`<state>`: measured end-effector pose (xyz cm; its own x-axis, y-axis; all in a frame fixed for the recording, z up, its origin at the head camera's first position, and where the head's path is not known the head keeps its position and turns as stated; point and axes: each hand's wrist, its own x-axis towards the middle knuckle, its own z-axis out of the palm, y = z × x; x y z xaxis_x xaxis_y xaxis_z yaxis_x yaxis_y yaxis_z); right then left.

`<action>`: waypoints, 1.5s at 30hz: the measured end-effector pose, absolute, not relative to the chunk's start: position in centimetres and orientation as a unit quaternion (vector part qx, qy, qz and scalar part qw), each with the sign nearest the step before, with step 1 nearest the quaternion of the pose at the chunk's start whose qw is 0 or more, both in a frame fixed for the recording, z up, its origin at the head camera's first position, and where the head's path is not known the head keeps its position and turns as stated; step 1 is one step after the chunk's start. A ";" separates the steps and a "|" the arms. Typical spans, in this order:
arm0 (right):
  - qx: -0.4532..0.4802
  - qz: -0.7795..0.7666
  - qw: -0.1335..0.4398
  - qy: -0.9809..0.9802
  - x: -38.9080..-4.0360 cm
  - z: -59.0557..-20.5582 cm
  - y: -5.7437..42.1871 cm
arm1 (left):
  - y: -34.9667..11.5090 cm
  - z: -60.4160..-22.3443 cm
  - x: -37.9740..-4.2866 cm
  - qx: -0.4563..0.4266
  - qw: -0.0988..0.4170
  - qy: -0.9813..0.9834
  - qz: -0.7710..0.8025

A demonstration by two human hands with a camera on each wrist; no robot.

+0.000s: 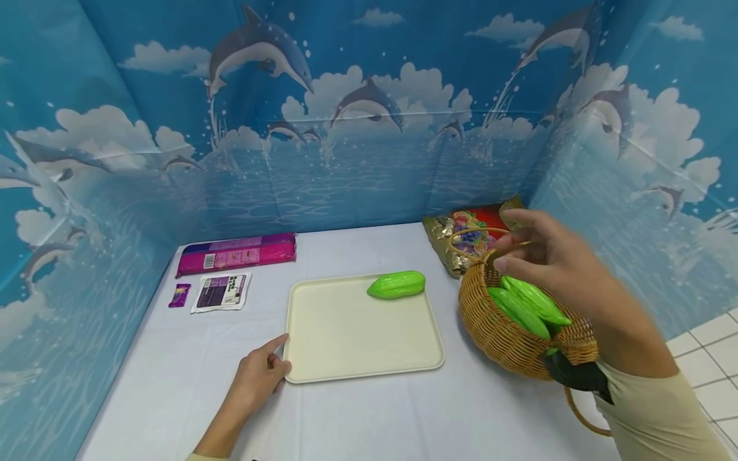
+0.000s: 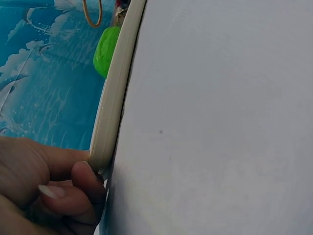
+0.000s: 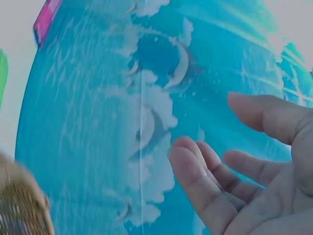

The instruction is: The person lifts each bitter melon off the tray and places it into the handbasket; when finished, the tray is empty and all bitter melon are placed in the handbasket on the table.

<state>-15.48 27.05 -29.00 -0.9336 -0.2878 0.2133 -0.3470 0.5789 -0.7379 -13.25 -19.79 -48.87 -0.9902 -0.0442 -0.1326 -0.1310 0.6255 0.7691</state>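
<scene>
My left hand [image 1: 256, 378] holds the cream tray [image 1: 357, 336] at its near left corner, fingertips on the rim; in the left wrist view its other fingers are curled. One glossy green ridged fruit [image 1: 398, 285], pointed at one end, lies at the tray's far right corner. Over the wicker basket [image 1: 484, 326] hovers my right hand [image 1: 553, 262], fingers loosely bent and apart, with nothing between them. Several similar green fruits [image 1: 530, 304] lie inside the basket, partly hidden by that hand and forearm. The right wrist view shows the same bare fingers [image 3: 195, 181] in mid-air.
Behind the basket lies a gold and red bag [image 1: 461, 240] with fruit pictures. Pink and purple packs [image 1: 236, 254], a white packet [image 1: 221, 292] and a small purple wrapper [image 1: 179, 295] lie at the back left. A dolphin-print curtain [image 1: 357, 166] surrounds the white-covered table [image 1: 357, 422].
</scene>
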 end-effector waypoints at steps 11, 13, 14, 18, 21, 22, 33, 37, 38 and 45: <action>0.180 0.501 0.054 -0.845 -14.0 -32.2 20.9 | -19.9 -48.7 -13.3 -0.056 0.052 0.903 0.422; 0.169 0.531 0.036 -0.830 -14.5 -33.2 19.9 | -20.0 -48.7 -13.3 -0.056 0.052 0.903 0.422; 0.160 0.548 0.027 -0.820 -14.8 -33.8 19.4 | -20.0 -48.7 -13.3 -0.056 0.051 0.903 0.422; 0.123 0.603 0.004 -0.788 -16.7 -36.6 17.6 | -20.0 -48.6 -13.3 -0.056 0.052 0.903 0.422; 0.096 0.609 -0.002 -0.788 -18.3 -38.6 16.4 | -20.0 -48.6 -13.3 -0.055 0.052 0.903 0.423; 0.090 0.605 -0.002 -0.791 -18.9 -39.1 16.1 | -20.0 -48.5 -13.3 -0.054 0.052 0.903 0.423; 0.052 0.477 -0.013 -0.877 -22.8 -41.6 14.1 | -20.0 -48.7 -13.4 -0.055 0.052 0.902 0.424; 0.060 0.447 -0.031 -0.892 -24.4 -42.9 13.9 | -19.9 -48.8 -13.4 -0.057 0.054 0.903 0.423; 0.063 0.435 -0.038 -0.898 -24.8 -43.3 13.8 | -19.9 -48.9 -13.3 -0.057 0.053 0.903 0.423; 0.055 0.367 -0.068 -0.926 -26.7 -44.7 13.3 | -19.7 -48.8 -13.4 -0.057 0.055 0.902 0.425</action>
